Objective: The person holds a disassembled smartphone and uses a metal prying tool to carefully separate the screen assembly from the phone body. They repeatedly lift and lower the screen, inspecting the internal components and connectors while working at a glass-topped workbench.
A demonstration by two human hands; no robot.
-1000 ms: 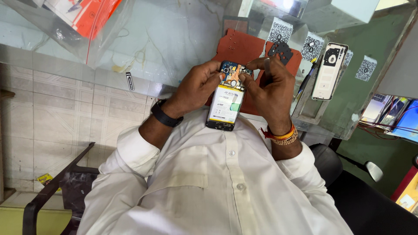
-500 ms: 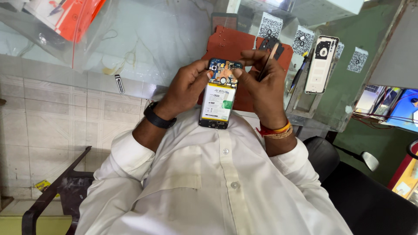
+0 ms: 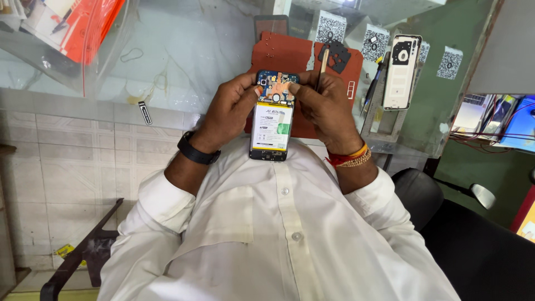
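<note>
We hold the opened phone [image 3: 272,120] against our chest, its long axis running straight away from us, circuit board at the far end. Our left hand [image 3: 229,111] clamps its left edge, thumb on the board. Our right hand [image 3: 329,108], equally near, pinches a thin stick [image 3: 323,64] upright, fingers closed around it, over the red mat [image 3: 290,56] on the worktop [image 3: 184,50].

left hand [image 3: 228,111] grips opened phone [image 3: 273,120] | right hand [image 3: 326,108] holds tool [image 3: 324,61] | red mat [image 3: 290,56]
</note>
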